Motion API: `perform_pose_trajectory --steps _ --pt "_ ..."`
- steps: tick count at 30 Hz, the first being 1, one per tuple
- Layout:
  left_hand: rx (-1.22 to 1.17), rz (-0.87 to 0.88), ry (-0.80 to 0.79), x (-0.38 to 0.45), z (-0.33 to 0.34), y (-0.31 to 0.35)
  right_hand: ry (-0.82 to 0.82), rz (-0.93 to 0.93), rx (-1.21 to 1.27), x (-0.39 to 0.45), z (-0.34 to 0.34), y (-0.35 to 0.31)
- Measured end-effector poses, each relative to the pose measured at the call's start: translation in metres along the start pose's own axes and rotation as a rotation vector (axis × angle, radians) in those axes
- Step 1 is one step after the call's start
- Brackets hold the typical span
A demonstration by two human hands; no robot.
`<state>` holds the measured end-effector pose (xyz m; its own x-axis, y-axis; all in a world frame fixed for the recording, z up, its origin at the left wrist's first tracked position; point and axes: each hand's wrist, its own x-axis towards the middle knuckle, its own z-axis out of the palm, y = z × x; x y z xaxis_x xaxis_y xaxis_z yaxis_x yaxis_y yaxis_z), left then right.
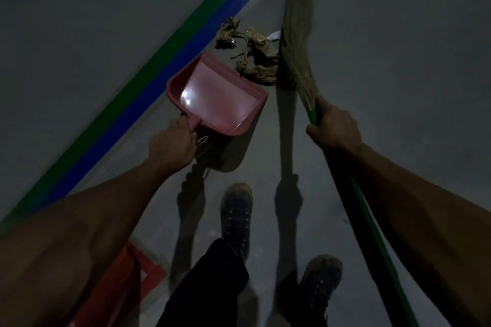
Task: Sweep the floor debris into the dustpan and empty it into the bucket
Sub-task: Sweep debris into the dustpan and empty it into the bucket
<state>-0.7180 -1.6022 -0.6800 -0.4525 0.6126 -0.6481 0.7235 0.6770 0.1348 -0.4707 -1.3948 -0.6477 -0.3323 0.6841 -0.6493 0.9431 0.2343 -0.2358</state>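
Dim grey floor [398, 61], glossy, crossed by a green-and-blue floor stripe [148, 82] running diagonally from the lower left edge to the top edge right of centre. Beside that stripe, near the middle of the floor, a pink dustpan [220, 93], tilted with its open mouth toward the debris and a bright glare spot on its inner face. Left hand [171, 145] at the dustpan's handle end, grip curled round the handle. Just beyond the pan's mouth, a pile of dried leaves [255, 56], brown and crumpled, with a small white scrap at its far right side. Touching the right side of that pile, the straw bristles of a broom [296, 34], fanning upward toward the top edge. Right hand [334, 129] wrapped tight on the broom's green handle just below the bristle binding, grip closed fully round it, with the handle running on down toward the lower right corner. Nearer the bottom edge, two dark lace-up shoes [236, 218] and a dark trouser leg [210, 284]. At the lower left edge, partly behind the left forearm, something red [117, 281], too cropped to identify as the bucket. Long shadows of arms and tools on the floor between pan and shoes.
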Motion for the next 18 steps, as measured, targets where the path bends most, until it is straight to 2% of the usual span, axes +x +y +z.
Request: perform_pose_trajectory --steps 11,18 --pt "0.032 -0.004 0.009 0.03 -0.004 0.017 -0.174 -0.195 -0.053 -0.071 0.068 -0.018" --pt "-0.013 -0.017 0.004 0.01 0.007 0.012 -0.195 -0.204 -0.047 -0.1 0.071 -0.025"
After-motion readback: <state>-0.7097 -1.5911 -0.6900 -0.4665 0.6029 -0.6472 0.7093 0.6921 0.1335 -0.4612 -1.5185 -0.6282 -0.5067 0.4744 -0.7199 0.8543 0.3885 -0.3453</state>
